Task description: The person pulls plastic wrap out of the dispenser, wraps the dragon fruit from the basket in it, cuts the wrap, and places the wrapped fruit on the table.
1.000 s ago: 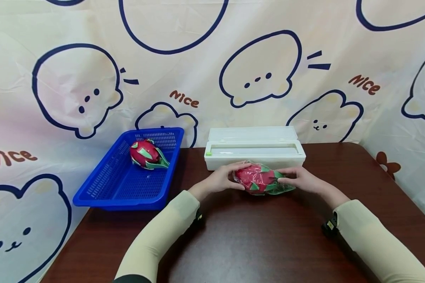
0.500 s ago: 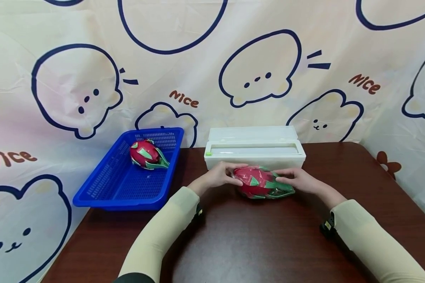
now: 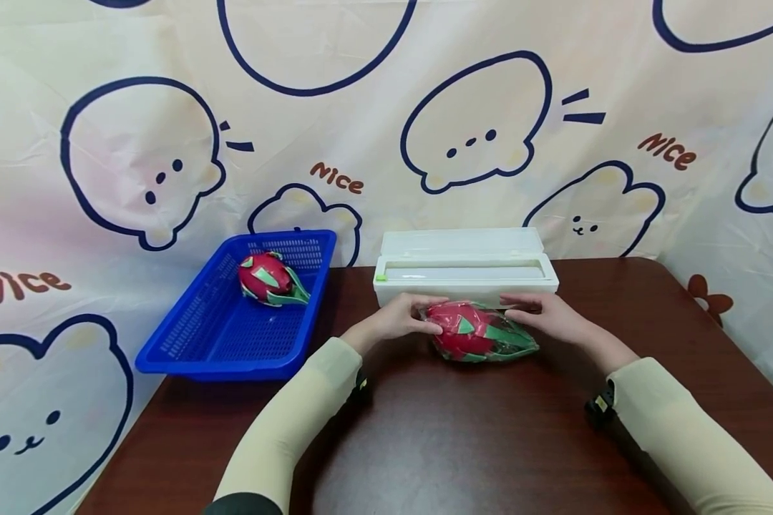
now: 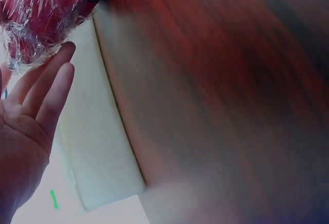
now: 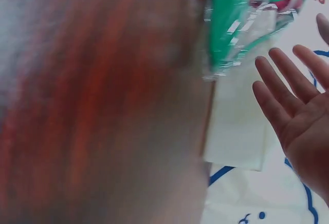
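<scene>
A red dragon fruit (image 3: 464, 330) with green leaf tips, wrapped in crinkled clear plastic film, lies on the table with its leafy end to the right. My left hand (image 3: 396, 318) holds its left end, thumb in front and fingers behind. In the left wrist view, the fingertips meet the bunched film (image 4: 36, 34). Beside the leafy end, my right hand (image 3: 550, 316) has its fingers spread and holds nothing. The right wrist view shows a gap between that palm (image 5: 313, 136) and the wrapped leaves (image 5: 229, 23).
Directly behind the fruit stands a white cling film box (image 3: 467, 292) with its lid raised. A blue plastic basket (image 3: 232, 365) at the left holds another dragon fruit (image 3: 267, 277). A cartoon-printed cloth (image 3: 373, 93) hangs behind the brown table (image 3: 438, 443).
The wrapped fruit has turned slightly and come a little nearer. My right hand has let go of its leafy end and lifted off, while my left hand stays on the other end.
</scene>
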{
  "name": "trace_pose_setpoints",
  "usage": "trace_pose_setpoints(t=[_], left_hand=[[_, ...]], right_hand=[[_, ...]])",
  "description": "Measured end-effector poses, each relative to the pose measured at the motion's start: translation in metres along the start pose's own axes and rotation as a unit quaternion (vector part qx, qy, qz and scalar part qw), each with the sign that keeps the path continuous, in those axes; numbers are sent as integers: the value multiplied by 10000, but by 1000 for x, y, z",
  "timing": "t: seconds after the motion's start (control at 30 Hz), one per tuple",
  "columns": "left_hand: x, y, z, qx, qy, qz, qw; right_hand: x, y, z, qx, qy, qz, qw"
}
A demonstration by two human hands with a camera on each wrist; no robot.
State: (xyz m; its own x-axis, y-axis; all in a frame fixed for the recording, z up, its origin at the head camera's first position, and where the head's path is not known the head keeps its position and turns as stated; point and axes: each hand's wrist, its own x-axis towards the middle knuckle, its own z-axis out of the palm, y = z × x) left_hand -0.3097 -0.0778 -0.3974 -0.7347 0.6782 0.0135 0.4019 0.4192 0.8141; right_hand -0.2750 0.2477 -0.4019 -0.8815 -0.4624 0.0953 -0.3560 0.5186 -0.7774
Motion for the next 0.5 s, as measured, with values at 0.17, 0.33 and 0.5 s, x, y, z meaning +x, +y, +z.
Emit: trace_pose_setpoints(t=[0.17,0.33,0.5], left_hand=[[-8,3,-7,192,136,46,9997],[-25,4,-14,59,444,83,9990],[-42,2,-14,80,806,-94,9967]], right_hand=[[3,-20,0,70,20,148,9999],[11,-35,9,-138,-73,104,9998],[19,-41,20,-258,-191,-207,9993]])
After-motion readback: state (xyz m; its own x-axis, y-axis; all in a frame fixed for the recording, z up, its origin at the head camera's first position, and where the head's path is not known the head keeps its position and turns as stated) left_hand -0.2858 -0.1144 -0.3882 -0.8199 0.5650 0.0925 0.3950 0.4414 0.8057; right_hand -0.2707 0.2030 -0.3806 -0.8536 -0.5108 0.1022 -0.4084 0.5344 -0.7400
